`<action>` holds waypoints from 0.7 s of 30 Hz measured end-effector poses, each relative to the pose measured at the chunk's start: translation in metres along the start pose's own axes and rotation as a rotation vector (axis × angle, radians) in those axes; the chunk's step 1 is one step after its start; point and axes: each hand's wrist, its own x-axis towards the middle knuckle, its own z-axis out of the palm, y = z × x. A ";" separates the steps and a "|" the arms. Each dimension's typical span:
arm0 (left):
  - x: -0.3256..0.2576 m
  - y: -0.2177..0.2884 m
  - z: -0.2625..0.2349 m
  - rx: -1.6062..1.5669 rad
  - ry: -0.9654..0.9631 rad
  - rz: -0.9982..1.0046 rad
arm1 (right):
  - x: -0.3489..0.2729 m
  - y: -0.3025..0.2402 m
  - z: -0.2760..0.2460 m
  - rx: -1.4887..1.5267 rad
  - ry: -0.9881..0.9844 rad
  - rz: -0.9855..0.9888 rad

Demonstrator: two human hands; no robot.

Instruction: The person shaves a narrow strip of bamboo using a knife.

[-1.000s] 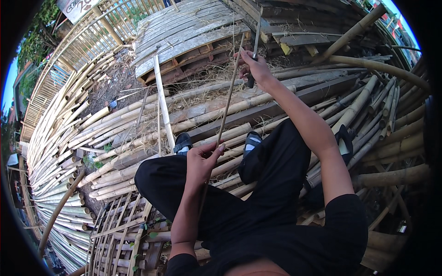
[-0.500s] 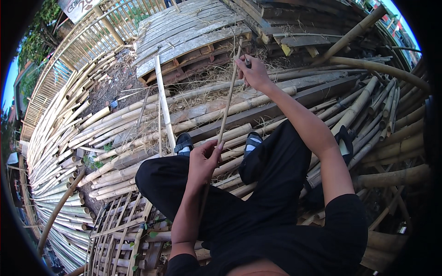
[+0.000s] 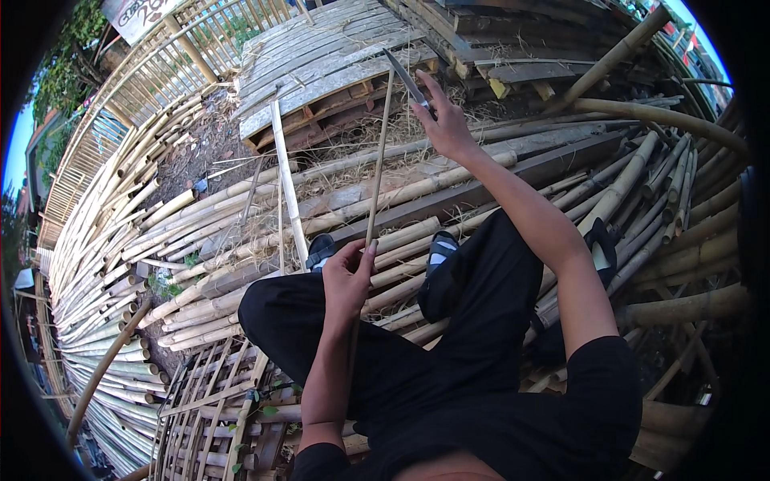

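My left hand (image 3: pixel 346 279) pinches a thin bamboo strip (image 3: pixel 379 168) between thumb and fingers, above my left knee. The strip stands out away from me, its far end near the pallet's front edge, and its near end runs down past my left wrist. In my right hand (image 3: pixel 445 128) is a knife (image 3: pixel 403 74), held by its handle with some fingers lifted. Its dark blade points up and to the left, with the tip close to the far end of the strip. The right fingers no longer touch the strip.
A wooden pallet (image 3: pixel 321 60) lies ahead. Bamboo poles (image 3: pixel 216 200) are spread beneath my feet and to the left. A pale flat slat (image 3: pixel 286 180) leans on the pallet. Stacked boards (image 3: pixel 521 72) and a slanting pole (image 3: pixel 618 60) stand at the right.
My right hand has come off the strip and turned, so the knife blade now shows. The strip's far end has swung left, and my left hand has shifted slightly left.
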 end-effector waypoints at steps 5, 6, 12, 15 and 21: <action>0.000 0.000 -0.001 0.005 0.019 0.002 | -0.001 -0.009 -0.001 -0.032 -0.084 -0.034; 0.000 -0.002 -0.001 0.022 0.022 0.009 | -0.001 -0.010 -0.001 -0.031 -0.094 -0.039; -0.001 0.004 -0.001 0.010 0.013 -0.014 | -0.001 -0.010 -0.003 -0.093 -0.124 -0.055; -0.001 0.004 -0.001 0.002 0.009 -0.015 | -0.001 -0.008 -0.003 -0.131 -0.139 -0.009; 0.000 -0.001 -0.001 -0.012 0.026 -0.003 | 0.000 -0.009 -0.001 -0.066 -0.158 0.113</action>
